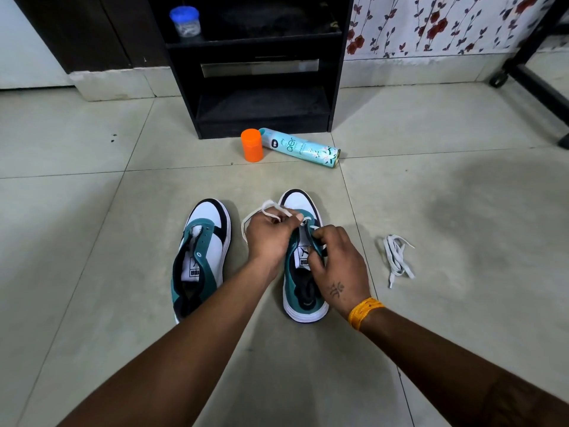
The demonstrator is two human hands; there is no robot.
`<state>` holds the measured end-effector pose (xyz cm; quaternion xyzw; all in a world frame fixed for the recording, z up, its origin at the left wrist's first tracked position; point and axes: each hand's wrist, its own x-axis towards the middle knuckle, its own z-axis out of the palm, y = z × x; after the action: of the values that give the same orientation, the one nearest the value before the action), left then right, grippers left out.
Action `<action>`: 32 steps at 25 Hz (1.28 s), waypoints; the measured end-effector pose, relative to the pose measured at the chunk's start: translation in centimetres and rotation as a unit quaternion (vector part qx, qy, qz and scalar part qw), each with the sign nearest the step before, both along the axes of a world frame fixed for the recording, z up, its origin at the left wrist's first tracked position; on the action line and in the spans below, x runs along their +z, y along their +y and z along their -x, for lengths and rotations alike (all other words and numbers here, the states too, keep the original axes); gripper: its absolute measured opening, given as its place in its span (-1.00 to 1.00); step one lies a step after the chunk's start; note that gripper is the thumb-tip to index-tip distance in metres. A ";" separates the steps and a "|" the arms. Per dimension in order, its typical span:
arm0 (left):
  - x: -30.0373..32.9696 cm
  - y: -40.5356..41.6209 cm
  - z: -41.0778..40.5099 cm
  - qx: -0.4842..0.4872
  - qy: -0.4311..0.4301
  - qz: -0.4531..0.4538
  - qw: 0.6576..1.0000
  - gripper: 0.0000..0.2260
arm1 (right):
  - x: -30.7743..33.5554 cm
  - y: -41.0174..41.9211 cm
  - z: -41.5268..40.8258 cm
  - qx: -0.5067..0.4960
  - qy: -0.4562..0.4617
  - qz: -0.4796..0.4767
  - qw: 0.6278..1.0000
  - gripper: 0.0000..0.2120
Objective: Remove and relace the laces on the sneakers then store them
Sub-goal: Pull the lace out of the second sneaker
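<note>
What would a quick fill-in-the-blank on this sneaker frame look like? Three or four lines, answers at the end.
1. The left hand pinches a white ____ above the right sneaker.
2. The left sneaker has ____ lace in its eyelets.
3. The loose lace lies on the floor to the ____ of both sneakers.
4. The spray can lies on its side beside an ____ cap.

Answers: lace; no; right; orange
</note>
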<state>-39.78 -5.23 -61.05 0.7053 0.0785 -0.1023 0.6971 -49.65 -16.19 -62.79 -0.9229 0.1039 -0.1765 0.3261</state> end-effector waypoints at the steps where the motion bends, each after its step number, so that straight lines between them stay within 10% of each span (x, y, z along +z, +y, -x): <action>1: -0.1 -0.1 -0.3 0.015 0.003 -0.008 1.000 -0.96 | 0.0 0.0 0.0 -0.001 0.002 0.001 1.000 -0.77; 6: -0.4 0.0 -1.1 0.195 0.112 0.129 0.966 -0.91 | 0.0 0.0 0.0 0.001 0.003 0.000 1.000 -0.77; 13: 0.4 0.0 0.5 0.022 0.005 0.007 1.000 -0.82 | -0.1 -0.1 -0.1 -0.001 0.007 -0.001 1.000 -0.77; 18: 1.3 -0.1 -0.4 0.197 0.116 0.148 0.962 -0.86 | -0.1 -0.1 0.0 -0.006 0.006 -0.003 1.000 -0.77; 23: 0.6 -0.4 0.3 0.080 0.067 0.033 0.994 -0.70 | 0.0 0.0 0.0 -0.007 0.005 -0.002 1.000 -0.77; 28: 2.7 0.7 -0.3 0.209 0.072 0.080 0.972 -0.78 | 0.1 -0.2 0.1 -0.005 0.006 -0.003 1.000 -0.78; 32: 3.1 3.3 -0.5 0.258 0.056 -0.105 0.959 -0.81 | 0.2 -0.2 0.3 -0.007 0.003 -0.021 1.000 -0.79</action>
<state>-39.31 -1.89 -57.99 0.7234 0.3076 0.0505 0.6161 -49.96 -16.43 -62.62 -0.9157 0.1150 -0.1738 0.3437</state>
